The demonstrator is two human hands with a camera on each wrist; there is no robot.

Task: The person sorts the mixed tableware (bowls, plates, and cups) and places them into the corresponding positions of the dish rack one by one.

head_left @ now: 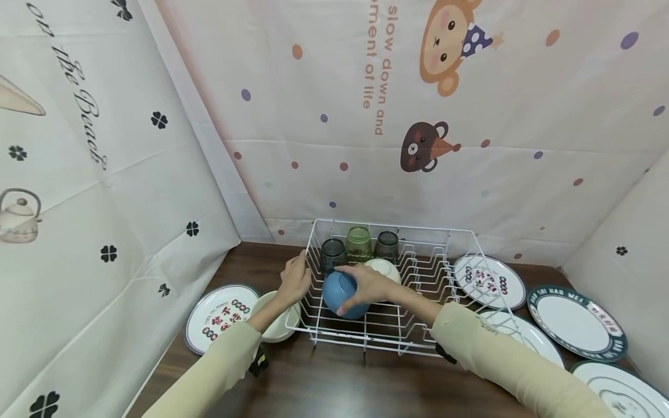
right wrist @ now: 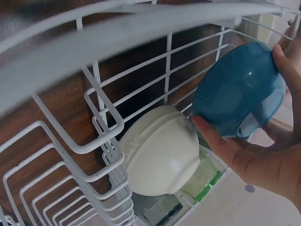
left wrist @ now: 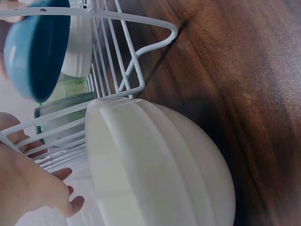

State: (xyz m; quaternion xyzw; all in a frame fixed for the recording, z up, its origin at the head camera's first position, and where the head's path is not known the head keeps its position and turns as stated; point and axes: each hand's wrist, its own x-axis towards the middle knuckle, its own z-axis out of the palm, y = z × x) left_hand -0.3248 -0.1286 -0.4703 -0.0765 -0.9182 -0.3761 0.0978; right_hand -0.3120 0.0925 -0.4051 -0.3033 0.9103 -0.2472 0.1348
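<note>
A blue bowl (head_left: 334, 296) is tilted inside the left part of a white wire dish rack (head_left: 340, 335). My right hand (head_left: 370, 284) grips this bowl between thumb and fingers; the right wrist view shows its smooth outer side. My left hand (head_left: 295, 280) holds the rack's left side, with fingers (left wrist: 61, 174) past the wires. Beside the blue bowl, a white bowl (right wrist: 162, 150) leans in the rack. Behind them stand a green glass (head_left: 359, 245) and two dark glasses, one on the left (head_left: 333, 253) and one on the right (head_left: 387, 246).
Outside the rack, below my left hand, sits a ridged white bowl (left wrist: 160, 165). A plate with red lettering (head_left: 222, 316) lies at the left. Several plates lie on the right, including one with a green rim (head_left: 577, 323). Printed cloth (head_left: 334, 116) hangs behind the brown table (head_left: 334, 383).
</note>
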